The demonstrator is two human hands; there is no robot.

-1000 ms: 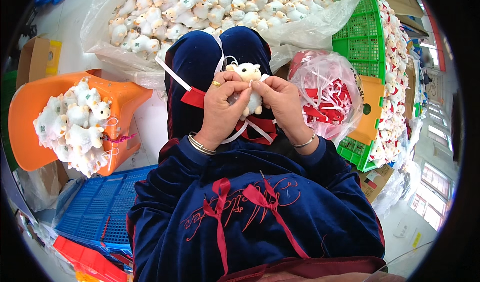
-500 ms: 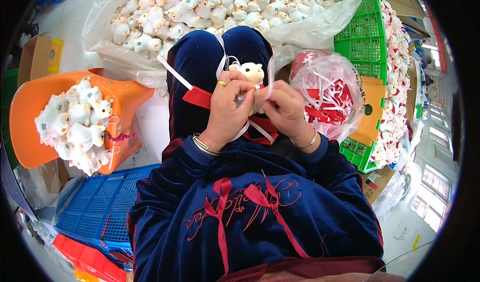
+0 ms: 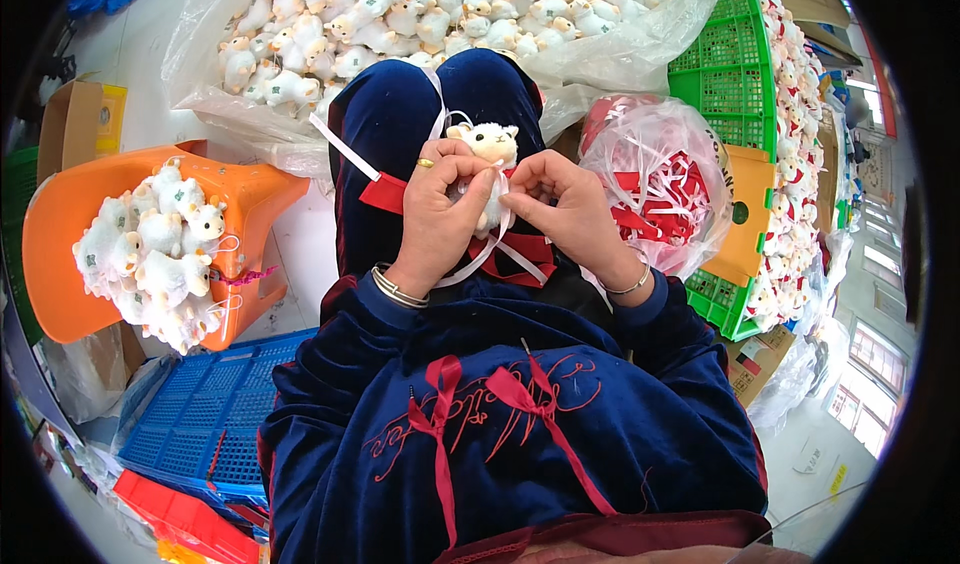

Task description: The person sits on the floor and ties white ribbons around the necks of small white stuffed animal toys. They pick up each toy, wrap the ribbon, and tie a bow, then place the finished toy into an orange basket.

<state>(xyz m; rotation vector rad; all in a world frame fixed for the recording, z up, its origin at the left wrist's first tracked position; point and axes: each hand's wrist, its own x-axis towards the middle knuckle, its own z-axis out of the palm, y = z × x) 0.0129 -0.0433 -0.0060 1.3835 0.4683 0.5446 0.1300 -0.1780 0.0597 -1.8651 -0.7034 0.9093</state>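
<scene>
A small white plush animal [image 3: 490, 142] with dark eyes rests upright on my lap, facing away from my body. My left hand [image 3: 440, 214] is closed at its neck, thumb and fingers pinching a white ribbon [image 3: 490, 248]. Close on the other side, my right hand [image 3: 572, 212] has its thumb and fingertips pressed together at the same ribbon, just under the toy's head. Red cloth pieces with white ribbon ends lie on my thighs, one red piece [image 3: 382, 193] left of my left hand and another red piece [image 3: 520, 256] below the toy.
An orange chair [image 3: 60, 254] at left bears several similar plush toys. Ahead, a large clear plastic bag [image 3: 640, 59] holds many more. To the right are a bag of red cloth pieces [image 3: 660, 199] and green crates [image 3: 725, 74]. Blue crates [image 3: 200, 404] stand at lower left.
My hands have shifted slightly left and the fingers have drawn in at the toy's neck. The ribbon strand raised by my right hand has come down, and more of the toy's body shows.
</scene>
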